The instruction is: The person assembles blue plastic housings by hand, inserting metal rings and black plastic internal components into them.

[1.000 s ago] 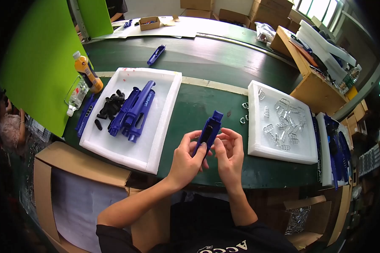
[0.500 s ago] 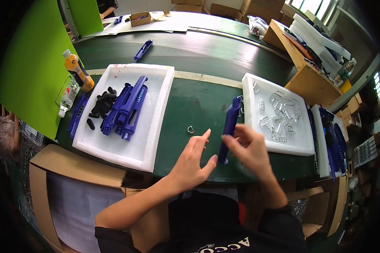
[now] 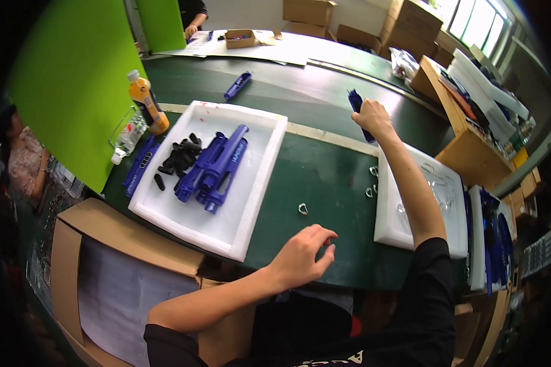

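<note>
My right hand (image 3: 374, 117) reaches far forward, closed around a dark blue plastic housing (image 3: 354, 100) held over the back of the green table. The lower part of that housing shows below the fist. My left hand (image 3: 301, 258) hovers over the table's near edge, holding nothing, with its fingers bent and the thumb apart. A small clear clip-like piece (image 3: 303, 209) lies on the table just beyond it. To the left, a white foam tray (image 3: 264, 177) carries several blue housings (image 3: 223, 168) and a pile of small black parts (image 3: 180, 158).
At right, under my forearm, stands another foam tray (image 3: 384, 205) of clear pieces. One blue housing (image 3: 237, 85) lies on the dark far surface. Bottles (image 3: 148, 104) stand by the green panel (image 3: 73, 79). More blue parts (image 3: 499, 235) fill a right-hand tray. Another person's hand (image 3: 191, 29) shows far back.
My right hand has carried the blue housing forward, away from me, to the far side of the table. My left hand stays near the front edge, its fingers more bent. The view has shifted.
</note>
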Tool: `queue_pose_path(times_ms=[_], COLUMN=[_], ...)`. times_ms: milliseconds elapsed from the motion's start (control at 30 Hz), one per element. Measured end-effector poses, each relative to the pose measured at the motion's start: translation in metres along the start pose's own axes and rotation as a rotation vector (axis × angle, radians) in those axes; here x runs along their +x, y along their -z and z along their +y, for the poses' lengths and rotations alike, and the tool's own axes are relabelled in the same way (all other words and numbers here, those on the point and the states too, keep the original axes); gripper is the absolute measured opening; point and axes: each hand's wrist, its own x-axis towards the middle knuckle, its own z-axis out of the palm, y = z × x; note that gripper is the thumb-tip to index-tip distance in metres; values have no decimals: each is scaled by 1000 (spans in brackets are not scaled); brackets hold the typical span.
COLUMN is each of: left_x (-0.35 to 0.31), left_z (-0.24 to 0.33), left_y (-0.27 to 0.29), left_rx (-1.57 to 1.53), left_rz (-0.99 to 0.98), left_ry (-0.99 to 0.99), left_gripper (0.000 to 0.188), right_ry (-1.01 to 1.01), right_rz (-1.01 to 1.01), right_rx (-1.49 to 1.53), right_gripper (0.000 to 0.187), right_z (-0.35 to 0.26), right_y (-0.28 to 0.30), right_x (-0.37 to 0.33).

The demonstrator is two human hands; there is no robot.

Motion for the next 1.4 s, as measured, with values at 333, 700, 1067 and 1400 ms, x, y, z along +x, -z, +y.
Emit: queue_pose_path(times_ms=[333,700,1067,1400], left_x=[1,-4,-3,-4], left_z=[-2,-8,-7,-15], left_y=[-9,-13,-11,-9], left_rx=[7,-20,-79,-23], left_rz=[29,27,19,-27], left_ry=[-55,-57,3,1], left_gripper=[17,12,9,12], right_ry=[36,1280,1399,1250], right_rz=[-237,29,-166,-229], right_rx=[-159,498,241,396], right_gripper=[42,56,74,69], right_z=[16,-216,-267,-228], right_y=[-36,33,20,29], right_x=[31,-97,-116,-113])
